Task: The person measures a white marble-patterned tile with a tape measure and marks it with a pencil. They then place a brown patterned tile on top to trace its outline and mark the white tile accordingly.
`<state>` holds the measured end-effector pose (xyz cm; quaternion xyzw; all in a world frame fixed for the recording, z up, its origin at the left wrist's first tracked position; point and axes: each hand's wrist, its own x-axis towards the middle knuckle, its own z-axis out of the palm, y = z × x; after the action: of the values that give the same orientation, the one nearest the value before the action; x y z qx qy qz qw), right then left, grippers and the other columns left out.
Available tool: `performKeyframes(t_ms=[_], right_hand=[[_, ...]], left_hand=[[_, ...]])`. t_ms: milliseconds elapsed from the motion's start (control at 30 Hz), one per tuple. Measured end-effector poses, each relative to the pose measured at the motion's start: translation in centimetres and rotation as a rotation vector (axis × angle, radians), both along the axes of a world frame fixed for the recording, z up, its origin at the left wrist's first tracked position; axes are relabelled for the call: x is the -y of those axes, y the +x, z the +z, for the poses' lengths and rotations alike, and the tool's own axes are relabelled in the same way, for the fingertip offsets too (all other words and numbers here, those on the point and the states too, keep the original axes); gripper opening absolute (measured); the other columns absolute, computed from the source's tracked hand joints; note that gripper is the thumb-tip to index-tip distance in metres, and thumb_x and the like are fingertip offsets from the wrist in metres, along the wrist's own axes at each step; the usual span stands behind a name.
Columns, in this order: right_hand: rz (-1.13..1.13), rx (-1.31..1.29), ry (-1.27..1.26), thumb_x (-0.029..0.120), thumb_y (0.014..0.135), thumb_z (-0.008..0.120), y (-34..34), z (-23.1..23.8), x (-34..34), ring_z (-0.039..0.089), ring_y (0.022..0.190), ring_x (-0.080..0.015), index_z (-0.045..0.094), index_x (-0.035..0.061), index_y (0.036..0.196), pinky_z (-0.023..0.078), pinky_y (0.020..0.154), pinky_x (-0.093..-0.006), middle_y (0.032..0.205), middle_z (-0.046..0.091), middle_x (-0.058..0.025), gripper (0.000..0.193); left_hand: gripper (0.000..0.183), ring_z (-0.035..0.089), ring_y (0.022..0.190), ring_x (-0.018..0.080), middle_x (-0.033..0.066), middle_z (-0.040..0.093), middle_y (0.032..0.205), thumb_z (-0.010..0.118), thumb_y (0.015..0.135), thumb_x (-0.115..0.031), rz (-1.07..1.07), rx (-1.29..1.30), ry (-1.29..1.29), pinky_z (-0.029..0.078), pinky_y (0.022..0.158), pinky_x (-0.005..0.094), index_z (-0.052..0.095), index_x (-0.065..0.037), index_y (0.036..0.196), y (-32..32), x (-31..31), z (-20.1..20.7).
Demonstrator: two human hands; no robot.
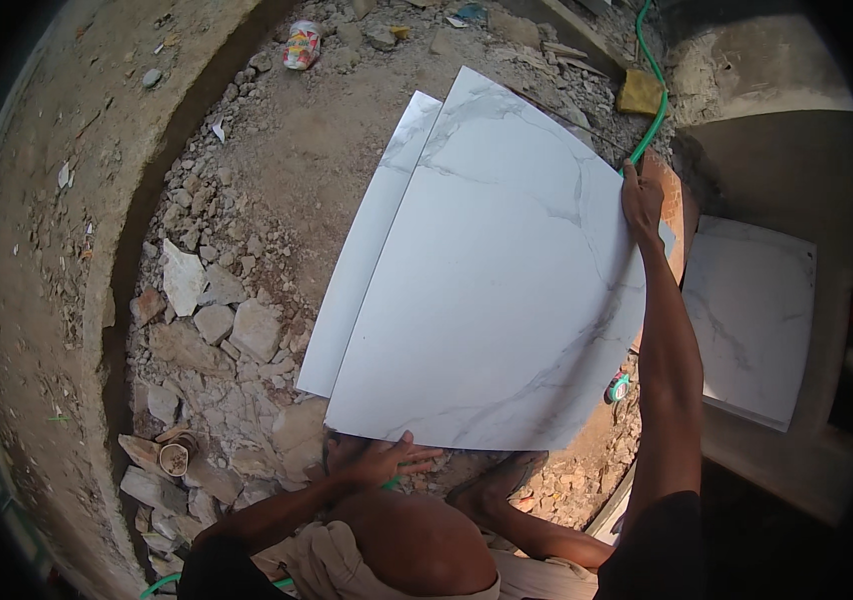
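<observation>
A large white tile with grey marbling (497, 260) lies in front of me, offset on top of another white tile (362, 280) whose left strip shows. My right hand (644, 205) is closed on the top tile's right edge near its far right corner. At the near left corner, my left hand (379, 462) rests against the near edge, its fingers stretched out and spread. What supports the tiles is mostly hidden under them. A small green and dark tape measure (617, 387) lies by the right edge, near my right forearm.
More marbled tiles (747, 320) are stacked at the right. A green hose (659, 110) runs at the far right beside a yellowish block (641, 93). Broken stones (255, 330) cover the left ground, along a concrete edge (132, 250). A crumpled printed cup (303, 45) lies far left.
</observation>
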<state>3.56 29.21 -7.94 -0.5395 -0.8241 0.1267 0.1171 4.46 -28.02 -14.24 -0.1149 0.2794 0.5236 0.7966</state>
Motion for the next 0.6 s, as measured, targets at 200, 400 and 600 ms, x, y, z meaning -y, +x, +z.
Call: performKeyframes(t_ms=[200, 400, 600], right_hand=[[0.061, -0.009, -0.099, 0.054, 0.096, 0.054, -4.2, -4.5, 1.8, 0.059, 0.062, -0.0342, 0.06, -0.0073, 0.06, 0.046, 0.069, -0.0488, 0.062, 0.059, -0.0233, 0.072], [0.067, 0.056, -0.152, 0.053, 0.098, 0.05, -6.2, -7.7, 2.4, 0.068, 0.081, -0.0469, 0.069, -0.0096, 0.073, 0.049, 0.082, -0.0513, 0.078, 0.067, -0.0343, 0.07], [0.051, 0.089, -0.09, 0.05, 0.099, 0.048, -5.4, -9.4, 1.7, 0.067, 0.084, -0.0492, 0.071, -0.01, 0.076, 0.049, 0.084, -0.0527, 0.081, 0.067, -0.0356, 0.069]], left_hand=[[0.063, 0.047, 0.137, 0.0395, 0.0319, 0.043, 0.146, 0.033, 0.109, -0.04, 0.08, -0.036, -0.133, 0.045, 0.111, 0.0437, 0.013, 0.002, 0.151, -0.5, 1.6, -0.9], [0.074, 0.056, 0.129, 0.0353, 0.0334, 0.052, 0.137, 0.035, 0.107, -0.047, 0.138, -0.1, -0.224, 0.047, 0.111, 0.0379, 0.031, 0.019, 0.14, -1.0, 2.8, -2.3], [0.071, 0.055, 0.13, 0.0347, 0.0329, 0.049, 0.14, 0.037, 0.108, -0.046, 0.192, -0.071, -0.164, 0.045, 0.112, 0.0405, 0.028, 0.014, 0.144, -1.7, 2.6, -3.2]])
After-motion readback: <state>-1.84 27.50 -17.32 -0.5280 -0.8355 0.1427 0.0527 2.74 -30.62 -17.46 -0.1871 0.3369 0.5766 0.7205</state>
